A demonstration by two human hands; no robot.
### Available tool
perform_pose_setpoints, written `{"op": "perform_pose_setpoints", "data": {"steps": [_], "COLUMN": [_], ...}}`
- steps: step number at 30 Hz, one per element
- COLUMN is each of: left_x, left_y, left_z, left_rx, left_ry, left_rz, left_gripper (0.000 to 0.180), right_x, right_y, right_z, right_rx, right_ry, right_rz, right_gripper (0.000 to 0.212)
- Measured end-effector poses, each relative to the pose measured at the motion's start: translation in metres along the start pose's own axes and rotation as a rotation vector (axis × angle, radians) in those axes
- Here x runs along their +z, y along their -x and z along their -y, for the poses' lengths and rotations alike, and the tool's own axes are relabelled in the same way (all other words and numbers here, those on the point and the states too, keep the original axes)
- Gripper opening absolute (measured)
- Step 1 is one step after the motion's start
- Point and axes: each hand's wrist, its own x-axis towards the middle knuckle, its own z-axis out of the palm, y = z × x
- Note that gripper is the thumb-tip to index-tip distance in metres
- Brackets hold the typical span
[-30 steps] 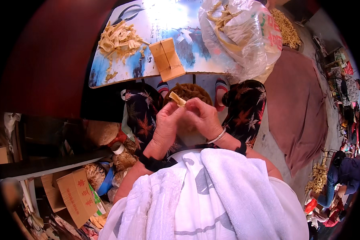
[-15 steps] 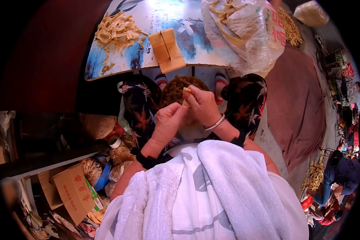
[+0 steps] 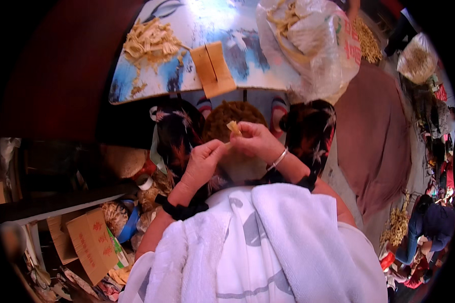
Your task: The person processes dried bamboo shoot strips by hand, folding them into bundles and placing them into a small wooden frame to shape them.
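A short pale-yellow strip [image 3: 233, 127], folded or knotted at its upper end, sticks up from the fingertips of my right hand [image 3: 259, 143], which pinches it. My left hand [image 3: 204, 159] is closed just to the left, thumb and fingers pressed together; a thin pale end of the strip seems to run between the two hands. The exact kind of strip is unclear. Both hands are over my lap, above a round basket [image 3: 245, 109] of brownish-yellow pieces on the floor between my feet.
Ahead stands a painted table [image 3: 187, 91] with a pile of yellowish strips [image 3: 149, 43], a slotted wooden block [image 3: 213, 70] at its near edge and a plastic bag [image 3: 313, 60] of strips. Cardboard box [image 3: 92, 245] lower left; brown cloth [image 3: 374, 141] on the right floor. Another person [image 3: 435, 222] sits far right.
My hands have drawn slightly apart, the left shifting a little left and down, the right rightward and down. More of the strip shows above my right fingertips. The view has tilted slightly.
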Motion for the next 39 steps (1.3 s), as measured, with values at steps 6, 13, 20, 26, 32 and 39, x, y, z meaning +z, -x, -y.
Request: {"op": "perform_pose_setpoints", "data": {"steps": [6,13,20,26,32,39], "left_x": [-0.031,-0.059,-0.054,-0.060,-0.130,-0.149], "left_y": [-0.062,-0.148,-0.167,-0.165,-0.176,-0.152], "left_z": [-0.053,-0.073,-0.051,-0.039,-0.047,-0.079], "left_rx": [0.297,0.639,0.433,0.441,0.401,0.618], "left_ry": [-0.385,-0.566,-0.521,-0.480,-0.610,-0.531], "left_rz": [-0.169,-0.394,-0.410,-0.493,-0.668,-0.792], "left_gripper": [0.012,0.009,0.011,0.013,0.032,0.037], "right_x": [-0.011,-0.024,-0.036,-0.049,-0.056,-0.095], "right_y": [-0.044,-0.115,-0.147,-0.132,-0.048,-0.020], "right_z": [0.046,0.086,0.072,0.074,0.036,-0.073], "right_rx": [-0.336,-0.635,-0.784,-0.554,-0.318,-0.027], "right_ry": [0.284,0.498,0.945,0.724,0.311,1.032], "right_rz": [-0.206,-0.518,-0.601,-0.452,-0.321,-0.489], "right_gripper": [0.016,0.014,0.013,0.014,0.018,0.020]}}
